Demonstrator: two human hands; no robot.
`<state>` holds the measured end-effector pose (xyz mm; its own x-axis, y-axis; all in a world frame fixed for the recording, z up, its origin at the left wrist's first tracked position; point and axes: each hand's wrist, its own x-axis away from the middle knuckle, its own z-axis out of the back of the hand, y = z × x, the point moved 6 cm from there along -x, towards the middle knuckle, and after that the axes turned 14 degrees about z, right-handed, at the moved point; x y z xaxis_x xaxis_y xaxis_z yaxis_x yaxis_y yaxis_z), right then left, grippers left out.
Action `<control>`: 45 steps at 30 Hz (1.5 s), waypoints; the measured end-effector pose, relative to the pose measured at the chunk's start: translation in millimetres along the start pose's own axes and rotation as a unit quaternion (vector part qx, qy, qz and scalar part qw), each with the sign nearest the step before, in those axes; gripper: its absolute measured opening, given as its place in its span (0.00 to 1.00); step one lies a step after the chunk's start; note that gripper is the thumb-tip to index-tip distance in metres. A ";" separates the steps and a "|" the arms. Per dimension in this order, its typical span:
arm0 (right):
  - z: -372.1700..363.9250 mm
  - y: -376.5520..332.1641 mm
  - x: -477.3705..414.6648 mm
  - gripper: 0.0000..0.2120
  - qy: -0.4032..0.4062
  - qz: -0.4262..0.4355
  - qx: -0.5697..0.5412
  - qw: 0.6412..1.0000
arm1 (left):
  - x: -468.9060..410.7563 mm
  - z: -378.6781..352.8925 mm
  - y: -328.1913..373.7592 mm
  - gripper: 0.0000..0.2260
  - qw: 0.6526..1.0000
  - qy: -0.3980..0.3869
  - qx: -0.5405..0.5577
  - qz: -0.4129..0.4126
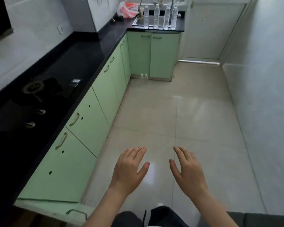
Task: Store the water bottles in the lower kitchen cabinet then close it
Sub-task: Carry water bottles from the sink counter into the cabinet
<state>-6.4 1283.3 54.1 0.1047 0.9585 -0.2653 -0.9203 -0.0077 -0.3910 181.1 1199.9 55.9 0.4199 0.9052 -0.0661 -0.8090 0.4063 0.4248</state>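
Approaching: judged as the walk-up, with nothing stored yet and every door shut.
Left hand (129,169): empty, fingers straight and spread wide, hovering palm down over the floor (203,112) at 6 o'clock.
Right hand (188,172): likewise empty and wide, just beside the left, not touching it.
Water bottles (156,17): four, upright in a row at 12 o'clock, on the front edge of the black counter (82,51), right before the sink (138,22).
Floor bottles (143,77): two more, upright on the floor at 12 o'clock, close against the foot of the sink cabinet.
Lower cabinet (162,53): green double doors under the sink, probably the one meant, being nearest the bottles; cannot tell for sure.
Doing it well: shift the floor bottles aside first, since a swinging left door looks likely to knock them over. Pull the door by its handle, fully open. Grip each bottle round the body, one per hand. Set upright, filling the back first. Push both doors flush at the end.
Hidden: cabinet inside unseen, so shelf room unknown.
Hard to make out: fill level of the clear bottles; far end small and soft.
Cut off: tap tops at the upper edge; a handle and cabinet front at 7 o'clock, partly behind the left forearm.
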 end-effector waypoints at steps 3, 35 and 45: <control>10.3 32.0 -48.1 0.25 0.009 0.006 0.001 1.000 | -56.4 -0.9 20.6 0.24 1.000 0.010 0.004 -0.007; -93.9 253.3 -675.3 0.25 0.034 0.025 -0.012 0.999 | -719.3 -30.2 -62.6 0.24 1.000 0.019 0.019 0.015; -70.4 358.6 -910.5 0.25 0.049 0.064 -0.018 0.997 | -964.9 -9.1 -23.2 0.24 0.997 0.068 0.023 0.020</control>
<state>-405.2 387.7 93.4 0.0262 0.9166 -0.3989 -0.9145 -0.1392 -0.3799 -209.0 318.2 101.6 0.3261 0.9302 -0.1687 -0.8025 0.3667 0.4708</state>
